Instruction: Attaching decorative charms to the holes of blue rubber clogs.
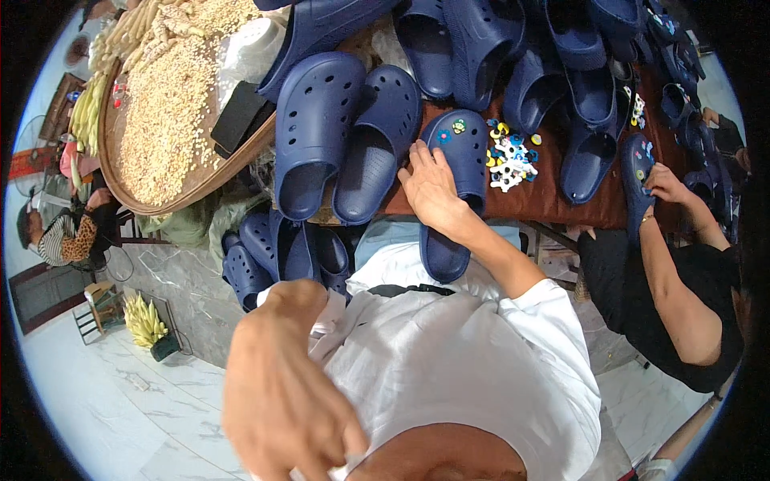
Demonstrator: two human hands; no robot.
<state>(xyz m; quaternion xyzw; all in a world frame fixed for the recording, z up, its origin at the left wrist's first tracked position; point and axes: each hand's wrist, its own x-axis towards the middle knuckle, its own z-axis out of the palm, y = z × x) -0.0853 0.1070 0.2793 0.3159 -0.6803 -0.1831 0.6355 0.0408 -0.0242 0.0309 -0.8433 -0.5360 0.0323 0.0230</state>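
A navy blue clog (471,138) with round holes lies on the brown table edge, toe away from me, its heel strap end hanging toward my lap. Two small charms sit on its toe: a blue flower (443,136) and a green-and-yellow one (459,127). My right hand (433,181) rests across the clog's left side, fingers stretched out and lying flat. Just right of this clog is a pile of white, yellow, blue and black charms (511,164). My left hand (293,393) is raised close to the camera, away from the clogs; its fingers are blurred and partly cut off below.
A pair of navy clogs (318,120) stands left of my hand, with more clogs (589,152) heaped behind and several hanging below. At far left, a round tray (200,198) holds pale kernels and a black phone (239,118). A person's hand (667,183) works on another clog (634,180) at right.
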